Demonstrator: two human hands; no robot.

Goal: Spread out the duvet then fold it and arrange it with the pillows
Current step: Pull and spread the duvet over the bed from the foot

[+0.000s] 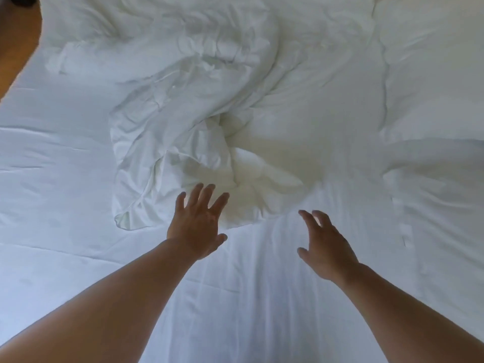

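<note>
**Item:** duvet (183, 127), white, crumpled in a heap on sheet (52, 179).
**L hand** (196, 226): fingers spread, empty, just short of duvet's near edge.
**R hand** (324, 247): fingers splayed, empty, near-right of duvet.
**Also:** pillows (432, 74) right of duvet; contact unclear.
**Step (est.):** spread. Grab near edge w/ both hands, well apart, and pull flat w/o bunching.
**Containers:** none in view.

Nothing to read

No text, label, brand, number or sign can be read anywhere in the view: the crumpled white duvet (183, 113) and the white sheet of the bed (52, 179) show only plain, unmarked cloth.
</note>
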